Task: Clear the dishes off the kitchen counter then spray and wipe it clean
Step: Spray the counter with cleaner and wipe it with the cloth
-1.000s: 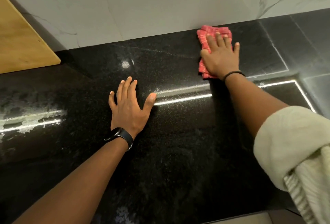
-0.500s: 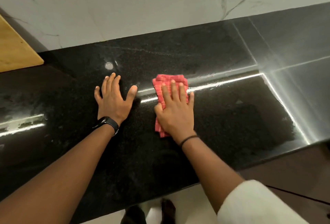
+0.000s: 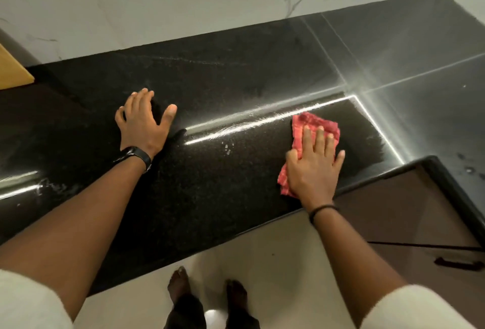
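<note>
Speckled black granite counter (image 3: 210,184): right hand (image 3: 312,168) flat, pressing crumpled red cloth (image 3: 301,129); left hand (image 3: 144,124) splayed flat left of cloth, holding nothing.

**Head view.** Single head-worn wide-angle camera, placed above the front edge of the glossy black speckled stone desk (image 3: 210,184) and facing steeply down and forward. The desk lies close and fills the middle of the frame. Beyond its far edge rises the white grey-veined marble wall (image 3: 183,0). Below its near edge show the pale floor (image 3: 275,250) and the wearer's bare feet (image 3: 181,284). Both forearms (image 3: 78,223) enter from the lower corners.
</note>
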`<state>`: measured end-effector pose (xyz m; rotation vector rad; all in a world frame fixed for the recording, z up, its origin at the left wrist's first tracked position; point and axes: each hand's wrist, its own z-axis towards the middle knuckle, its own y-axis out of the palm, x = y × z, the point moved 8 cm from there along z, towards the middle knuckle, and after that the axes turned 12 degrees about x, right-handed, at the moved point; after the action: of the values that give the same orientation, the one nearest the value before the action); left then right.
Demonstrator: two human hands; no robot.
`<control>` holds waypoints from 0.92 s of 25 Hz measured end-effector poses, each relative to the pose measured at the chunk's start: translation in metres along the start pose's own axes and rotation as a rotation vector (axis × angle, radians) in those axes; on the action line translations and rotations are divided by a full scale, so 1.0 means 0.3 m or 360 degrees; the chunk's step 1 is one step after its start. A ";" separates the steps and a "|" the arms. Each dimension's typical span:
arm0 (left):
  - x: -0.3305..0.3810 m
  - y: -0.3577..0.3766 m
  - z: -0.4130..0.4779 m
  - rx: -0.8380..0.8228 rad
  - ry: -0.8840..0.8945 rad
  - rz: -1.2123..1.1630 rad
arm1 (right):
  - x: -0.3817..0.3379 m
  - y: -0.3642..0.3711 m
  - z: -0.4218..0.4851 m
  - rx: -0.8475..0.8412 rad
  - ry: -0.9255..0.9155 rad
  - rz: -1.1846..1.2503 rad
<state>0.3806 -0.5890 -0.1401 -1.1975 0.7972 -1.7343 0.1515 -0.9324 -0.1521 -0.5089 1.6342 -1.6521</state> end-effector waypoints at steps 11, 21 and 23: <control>0.058 -0.003 -0.024 0.0030 0.0237 0.0131 | -0.444 0.099 -0.013 -0.0134 -0.0706 0.0156; 0.267 -0.010 -0.373 -0.0275 0.0320 -0.0224 | 0.006 -0.031 -0.210 0.0061 0.0080 -0.0003; 0.272 0.000 -0.384 -0.0330 0.0371 -0.0144 | -0.112 -0.016 -0.327 0.0040 -0.0063 0.0031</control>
<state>0.2584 -0.6591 -0.1467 -1.1948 1.0990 -1.9264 0.1003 -0.8420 -0.1506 -0.5083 1.5833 -1.6360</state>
